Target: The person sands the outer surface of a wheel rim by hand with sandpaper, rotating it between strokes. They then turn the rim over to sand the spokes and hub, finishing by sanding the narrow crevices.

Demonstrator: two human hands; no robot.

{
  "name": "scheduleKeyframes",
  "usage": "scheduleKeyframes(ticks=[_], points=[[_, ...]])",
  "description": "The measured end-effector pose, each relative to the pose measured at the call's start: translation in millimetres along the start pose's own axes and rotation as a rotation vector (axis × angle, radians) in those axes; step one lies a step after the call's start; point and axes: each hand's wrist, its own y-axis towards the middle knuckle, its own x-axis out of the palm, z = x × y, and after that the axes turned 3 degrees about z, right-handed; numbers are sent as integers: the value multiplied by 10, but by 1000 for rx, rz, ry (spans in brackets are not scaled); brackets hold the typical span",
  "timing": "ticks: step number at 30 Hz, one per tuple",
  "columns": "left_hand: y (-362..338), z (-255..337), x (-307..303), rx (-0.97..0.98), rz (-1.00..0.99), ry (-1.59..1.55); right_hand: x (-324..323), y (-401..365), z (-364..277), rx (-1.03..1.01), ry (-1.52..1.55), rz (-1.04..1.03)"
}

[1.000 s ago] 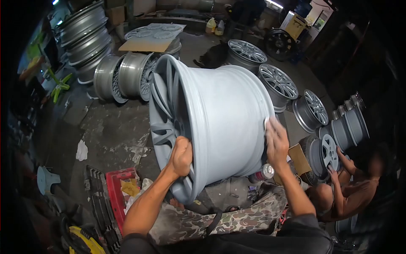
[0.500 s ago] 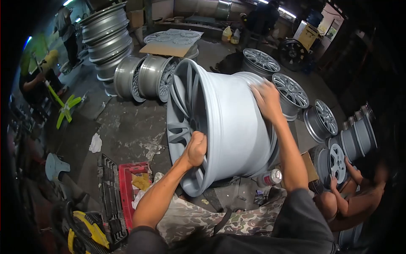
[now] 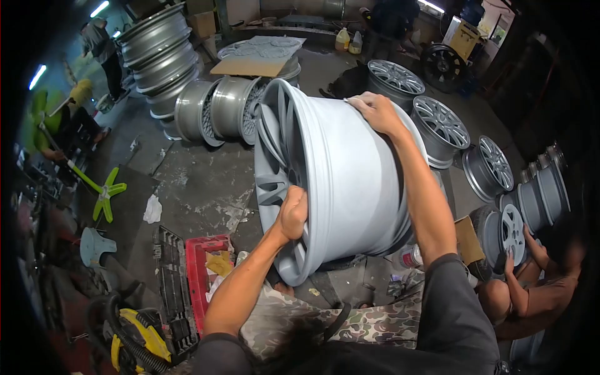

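A large grey alloy wheel rim [image 3: 356, 181] stands on its edge in front of me, its spoked face turned left and its smooth barrel facing me. My left hand [image 3: 292, 212] is closed in a fist at the spoked side, gripping the wheel near its lip. On top of the barrel rests my right hand [image 3: 376, 112], fingers bent and pressed together against the surface. Something small and pale shows at its fingertips, too little to name. A can [image 3: 410, 256] stands behind my right forearm, partly covered.
A red toolbox [image 3: 199, 275] with rags lies open at lower left, near a yellow machine with a hose [image 3: 140, 340]. More rims [image 3: 440, 122] stand right and in a tall stack [image 3: 156, 56]. A person [image 3: 537, 281] at right handles another wheel.
My right hand has slid left and upward over the barrel toward its far top edge. My left hand keeps its grip. The whole view has shifted slightly.
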Motion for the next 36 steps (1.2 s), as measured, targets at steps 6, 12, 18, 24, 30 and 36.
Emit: scheduleKeyframes(ticks=[6, 12, 18, 24, 30, 36], points=[[-82, -1, 16, 41, -13, 143, 184, -1469, -875, -179, -140, 356], [-26, 17, 12, -72, -24, -51, 415, -2416, -925, -271, -212, 357], [-50, -41, 1, 93, 4, 245, 314, -80, -696, -139, 100, 59], [-19, 83, -27, -332, -23, -212, 332, -693, -1216, -48, 134, 299], [40, 65, -1, 16, -35, 119, 681, -2394, -1650, -146, 206, 484], [-25, -58, -10, -162, -28, -113, 336, -534, -1474, -183, 223, 321]])
